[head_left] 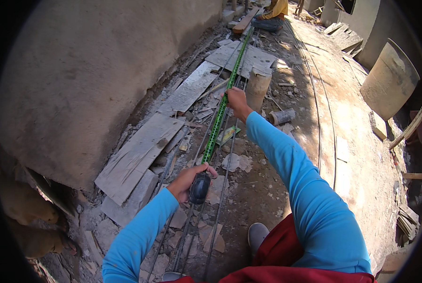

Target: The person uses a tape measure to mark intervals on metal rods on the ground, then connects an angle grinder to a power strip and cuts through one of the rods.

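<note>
A black tape measure case (199, 188) is held in my left hand (185, 183), low at the middle of the view. Its green tape (215, 130) runs from the case away toward the far end of the path. My right hand (237, 103) grips this tape farther along, with fingers closed round its edge. Several long thin steel rods (223, 193) lie on the ground beneath the tape, running in nearly the same direction. A green and yellow piece (230, 136) lies under them beside the tape.
A person (270, 20) in yellow crouches at the far end. A plastered wall (93, 80) borders the left, above brown shapes (29, 207) I cannot make out. Broken boards (133, 155), a concrete cylinder (258, 89) and rubble surround the rods. A curved grey sheet (388, 80) leans at right.
</note>
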The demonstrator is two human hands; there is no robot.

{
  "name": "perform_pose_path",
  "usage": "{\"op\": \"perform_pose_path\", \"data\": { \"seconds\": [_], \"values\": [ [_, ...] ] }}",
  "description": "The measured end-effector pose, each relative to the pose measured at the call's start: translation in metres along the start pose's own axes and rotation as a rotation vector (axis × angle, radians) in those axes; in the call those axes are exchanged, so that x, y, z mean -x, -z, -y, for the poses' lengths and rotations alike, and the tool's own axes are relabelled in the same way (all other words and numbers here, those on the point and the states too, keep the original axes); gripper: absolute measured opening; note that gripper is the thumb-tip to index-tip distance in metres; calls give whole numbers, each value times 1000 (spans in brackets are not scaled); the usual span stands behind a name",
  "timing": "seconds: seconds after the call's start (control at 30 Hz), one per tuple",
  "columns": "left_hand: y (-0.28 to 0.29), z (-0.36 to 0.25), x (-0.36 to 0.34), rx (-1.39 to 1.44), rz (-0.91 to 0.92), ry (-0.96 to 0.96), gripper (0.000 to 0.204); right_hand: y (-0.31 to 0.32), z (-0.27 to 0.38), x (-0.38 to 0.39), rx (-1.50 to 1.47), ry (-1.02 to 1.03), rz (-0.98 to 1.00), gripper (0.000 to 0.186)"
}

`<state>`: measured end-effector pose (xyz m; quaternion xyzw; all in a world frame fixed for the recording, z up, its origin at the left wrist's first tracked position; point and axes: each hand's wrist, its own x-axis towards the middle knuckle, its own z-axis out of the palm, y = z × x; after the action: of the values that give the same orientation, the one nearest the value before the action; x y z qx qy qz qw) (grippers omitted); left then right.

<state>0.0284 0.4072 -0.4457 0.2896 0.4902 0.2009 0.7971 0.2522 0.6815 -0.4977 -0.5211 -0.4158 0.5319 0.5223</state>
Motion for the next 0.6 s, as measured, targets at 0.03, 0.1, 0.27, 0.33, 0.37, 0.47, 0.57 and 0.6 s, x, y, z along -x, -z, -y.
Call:
{"op": "perform_pose_path", "data": {
  "seconds": [0.03, 0.1, 0.27, 0.33, 0.37, 0.47, 0.57, 0.6],
  "values": [
    [0, -1, -2, 0, -6, 4, 41, 0, 0, 0, 15, -7, 3, 20],
    [2, -3, -6, 4, -18, 3, 40, -1, 1, 2, 26, -11, 4, 27],
    [5, -6, -16, -11, -24, -23, 40, -4, -3, 2, -56, 23, -37, 43],
    [3, -7, -19, -20, -49, -22, 40, -2, -5, -1, -34, 13, -26, 50],
    [3, -8, -22, -23, -51, -22, 40, 2, -5, -5, -22, 14, -23, 54],
    [6, -8, -29, -30, -56, -23, 40, 6, -5, -14, 51, 4, 31, 41],
    [6, -9, -32, -33, -52, -32, 40, 4, -6, -12, 0, 6, 2, 42],
    [7, -10, -32, -36, -47, -36, 40, 2, -6, -10, -5, 7, -8, 43]
  ]
}}
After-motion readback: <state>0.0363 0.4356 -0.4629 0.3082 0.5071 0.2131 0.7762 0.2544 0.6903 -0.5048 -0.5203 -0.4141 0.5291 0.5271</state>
